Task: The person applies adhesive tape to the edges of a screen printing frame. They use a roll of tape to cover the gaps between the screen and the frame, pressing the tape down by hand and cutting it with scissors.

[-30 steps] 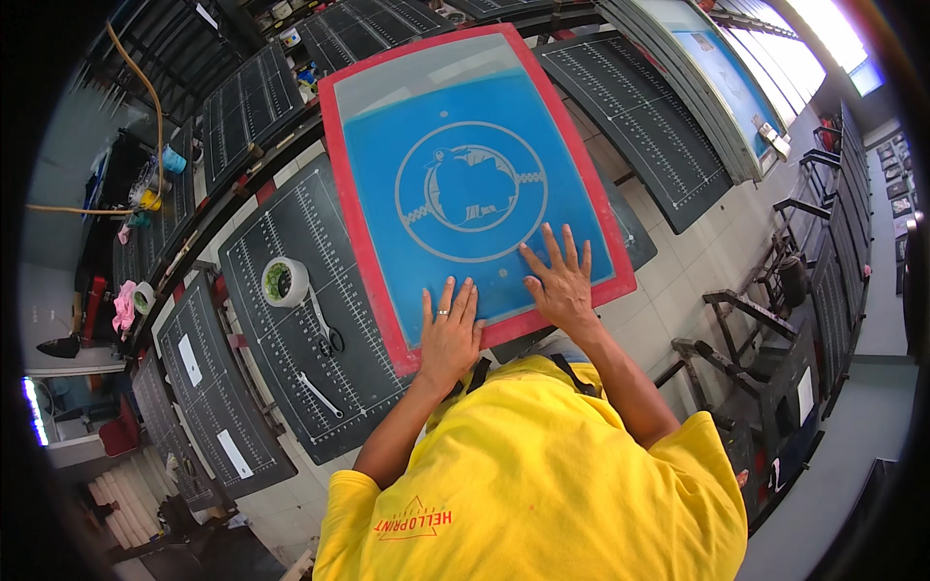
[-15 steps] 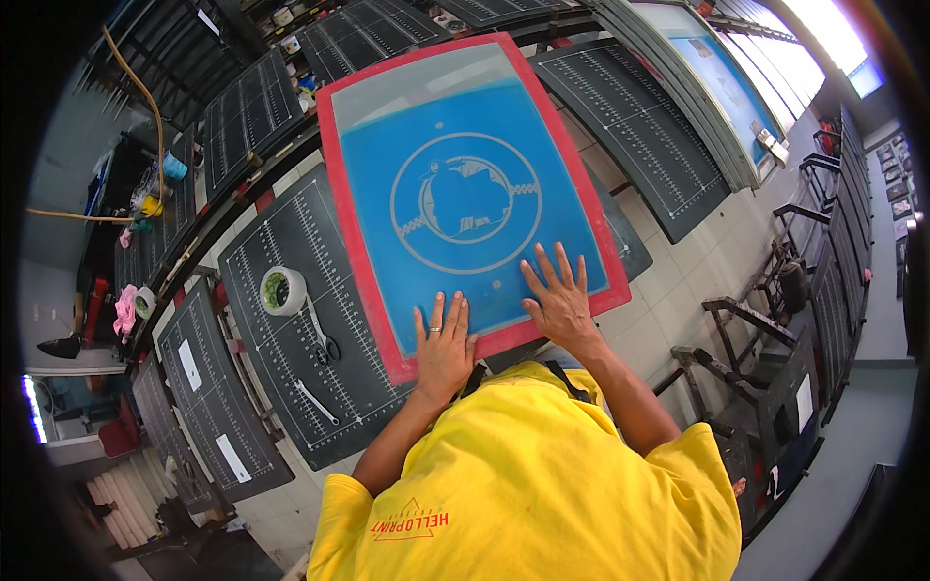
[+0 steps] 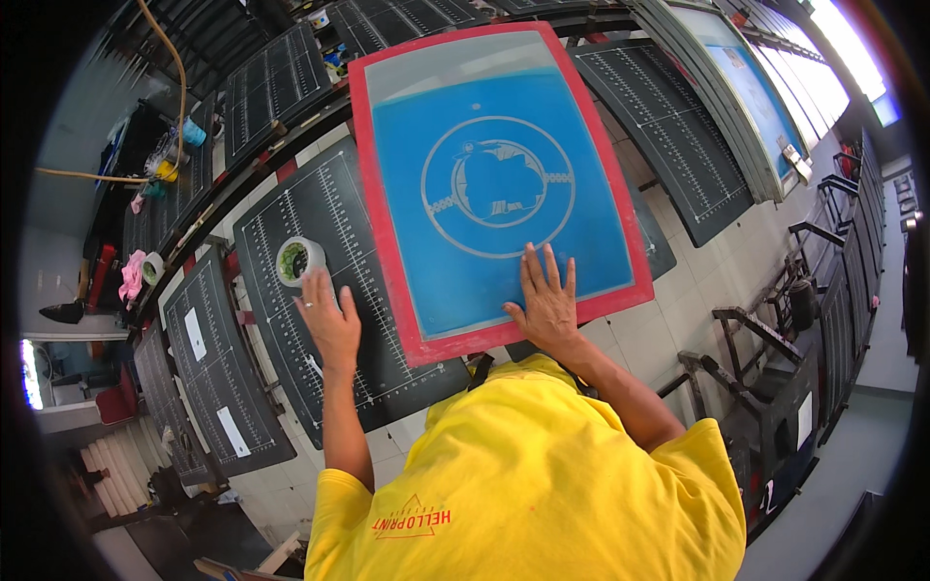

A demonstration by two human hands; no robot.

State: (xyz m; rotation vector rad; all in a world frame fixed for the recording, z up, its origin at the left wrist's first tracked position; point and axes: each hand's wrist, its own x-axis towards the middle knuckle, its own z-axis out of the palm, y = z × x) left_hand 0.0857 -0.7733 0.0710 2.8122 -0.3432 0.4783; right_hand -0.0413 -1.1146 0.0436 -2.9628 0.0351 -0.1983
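A screen-printing frame (image 3: pixel 635 254) with a red border lies tilted in front of me. Its blue mesh (image 3: pixel 455 290) carries a ringed picture with a dark blue shape inside. My right hand (image 3: pixel 550 302) rests flat on the lower right of the mesh, fingers spread. Off the frame to the left, my left hand (image 3: pixel 331 324) reaches over a black gridded board (image 3: pixel 387 378), fingers stretched out and nothing seen in them. Just beyond its fingertips stands a roll of pale tape (image 3: pixel 317 256), green inside. The scissors beside the roll are mostly hidden by this hand; part of a small white tool (image 3: pixel 314 365) shows.
More black gridded boards (image 3: pixel 668 136) stand in rows around the frame. At the upper right is another screen (image 3: pixel 741 87) in a metal frame. Black metal stands (image 3: pixel 756 339) are at the right. A pink cloth (image 3: pixel 134 276) hangs at the far left beside another roll (image 3: pixel 152 268).
My left hand has lifted off the mesh and moved left toward the tape roll, covering the scissors. My right hand stays on the screen. The whole view has shifted slightly.
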